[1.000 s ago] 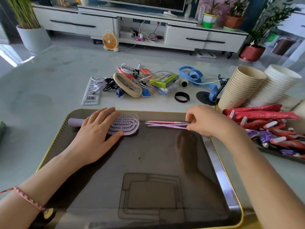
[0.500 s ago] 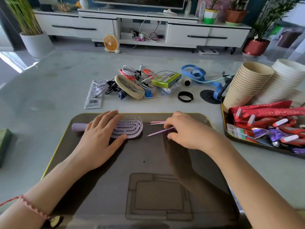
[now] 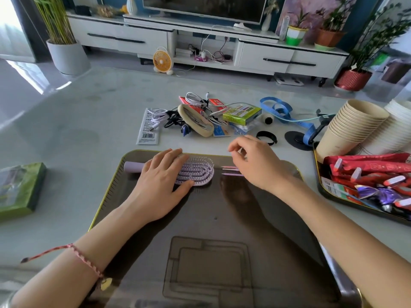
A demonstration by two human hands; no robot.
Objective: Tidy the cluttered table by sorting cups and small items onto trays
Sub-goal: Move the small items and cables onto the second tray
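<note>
A dark tray with a gold rim (image 3: 111, 187) lies in front of me. At its far edge rests a lilac hairbrush (image 3: 198, 172), bristles up; my left hand (image 3: 160, 181) lies over its neck, thumb on the near side. Just right of the brush head, thin pink sticks (image 3: 230, 171) lie on the tray. My right hand (image 3: 255, 163) hovers above them with fingers loosely curled and nothing clearly in it. A stack of tan paper cups (image 3: 351, 127) and a stack of white cups (image 3: 398, 127) lean at the far right.
A second tray (image 3: 320, 185) on the right holds red sachets (image 3: 367, 165) and purple wrappers. Beyond the dark tray lie cables (image 3: 160, 116), a tape roll (image 3: 195, 123), a green box (image 3: 242, 112), a blue measuring tape (image 3: 275, 107) and a black ring (image 3: 266, 137). A green packet (image 3: 20, 190) sits at the left.
My right hand slid the pink sticks leftward toward the brush, let them go and lifted off. The left hand stayed on the hairbrush.
</note>
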